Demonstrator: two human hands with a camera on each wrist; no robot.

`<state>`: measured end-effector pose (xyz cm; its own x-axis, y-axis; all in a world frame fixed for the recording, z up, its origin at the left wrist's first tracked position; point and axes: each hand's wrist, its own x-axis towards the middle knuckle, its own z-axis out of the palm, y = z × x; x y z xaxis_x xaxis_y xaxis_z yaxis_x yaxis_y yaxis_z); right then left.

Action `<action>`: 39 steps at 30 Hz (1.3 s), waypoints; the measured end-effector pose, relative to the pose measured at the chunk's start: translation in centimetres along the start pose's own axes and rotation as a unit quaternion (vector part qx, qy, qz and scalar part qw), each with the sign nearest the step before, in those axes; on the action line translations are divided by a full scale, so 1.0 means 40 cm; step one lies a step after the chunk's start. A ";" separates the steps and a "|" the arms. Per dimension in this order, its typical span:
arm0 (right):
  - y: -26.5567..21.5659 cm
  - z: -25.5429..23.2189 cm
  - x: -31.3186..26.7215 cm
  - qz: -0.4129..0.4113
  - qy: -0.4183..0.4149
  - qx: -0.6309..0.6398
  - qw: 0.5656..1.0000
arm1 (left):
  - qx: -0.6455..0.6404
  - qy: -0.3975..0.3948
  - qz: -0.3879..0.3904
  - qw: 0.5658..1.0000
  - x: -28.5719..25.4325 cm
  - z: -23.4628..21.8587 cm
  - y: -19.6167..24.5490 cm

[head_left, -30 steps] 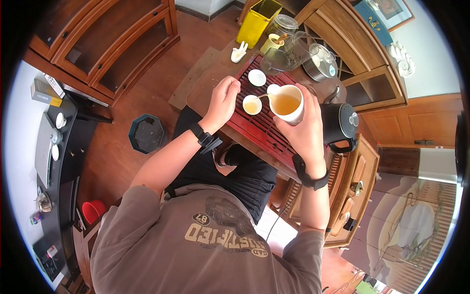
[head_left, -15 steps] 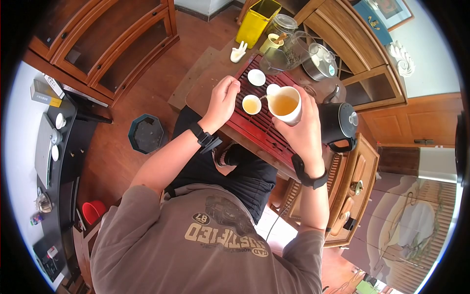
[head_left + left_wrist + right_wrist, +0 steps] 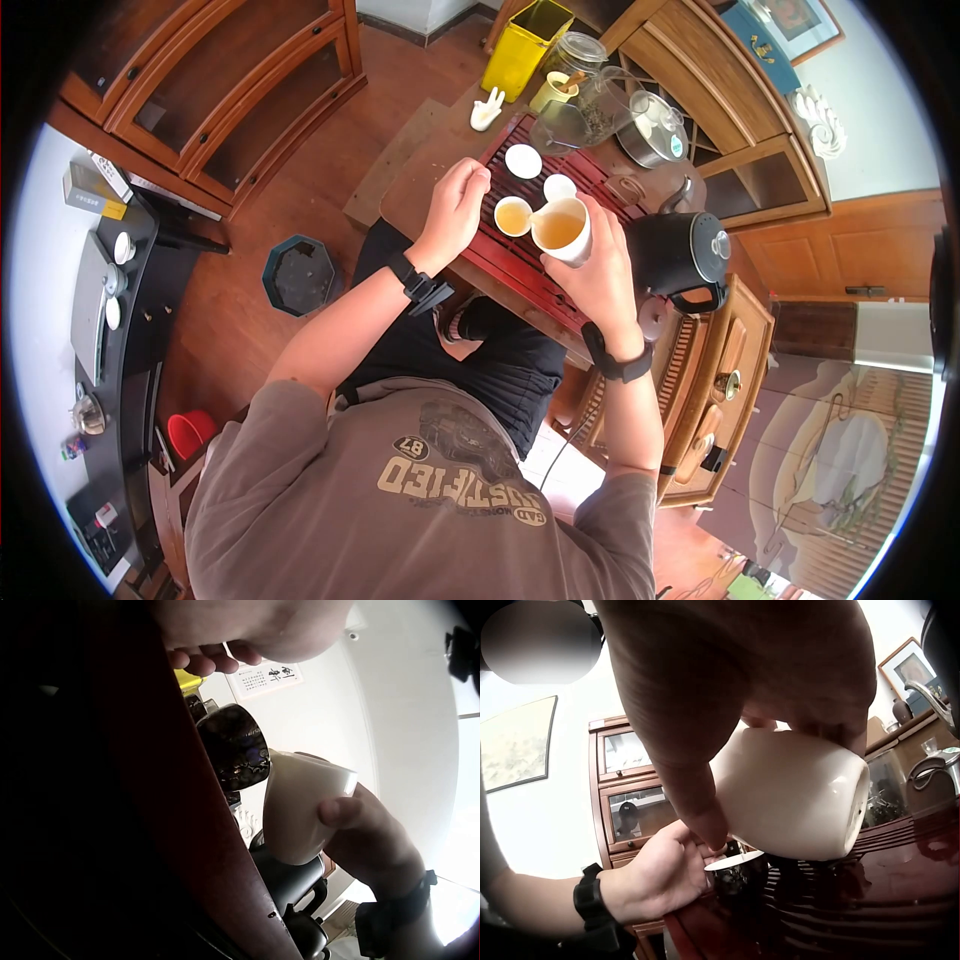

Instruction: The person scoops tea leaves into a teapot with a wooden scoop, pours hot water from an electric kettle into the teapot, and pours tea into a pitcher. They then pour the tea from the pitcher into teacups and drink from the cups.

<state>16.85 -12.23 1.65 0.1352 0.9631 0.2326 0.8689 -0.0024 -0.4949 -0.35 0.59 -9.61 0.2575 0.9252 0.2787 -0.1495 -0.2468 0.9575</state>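
My right hand [image 3: 598, 262] grips a white pitcher [image 3: 795, 795] of amber tea, thumb on one side and fingers on the other. It is tilted, its spout right at the rim of a small teacup [image 3: 513, 216] with tea in it. That cup is white inside and dark-patterned outside [image 3: 236, 746]. My left hand [image 3: 458, 210] stays at the tray's near left edge beside this cup, fingers loosely curled and holding nothing. Two more white-lined cups stand close by: one teacup [image 3: 523, 161] farther back, another cup [image 3: 560, 187] partly behind the pitcher.
The cups stand on a dark red slatted tea tray [image 3: 490, 245]. A black kettle [image 3: 682, 250] is to the right. Behind are a glass vessel [image 3: 560, 128], a steel pot [image 3: 652, 130], a yellow bin [image 3: 527, 50] and a white hand-shaped ornament [image 3: 487, 110].
My right hand has brought the pitcher left and slightly nearer me, its spout closer to the teacup. The thin stream seen earlier no longer shows. My left hand has hardly moved.
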 end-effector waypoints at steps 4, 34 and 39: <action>0.002 0.000 -0.001 -0.010 0.003 -0.005 1.000 | 0.006 0.004 0.008 1.000 0.000 -0.004 -0.016; -0.041 -0.067 0.024 0.007 0.039 0.034 0.999 | 0.013 0.001 0.002 1.000 -0.001 -0.003 0.000; -0.025 -0.065 0.032 0.074 0.059 0.214 0.972 | 0.012 0.000 0.002 1.000 -0.002 -0.003 0.003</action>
<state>17.38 -11.69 4.61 0.3203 0.9227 0.2144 0.5614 -0.0026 -0.8275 -0.51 0.53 -9.51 0.2569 0.9240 0.2834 -0.1270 -0.2584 0.9577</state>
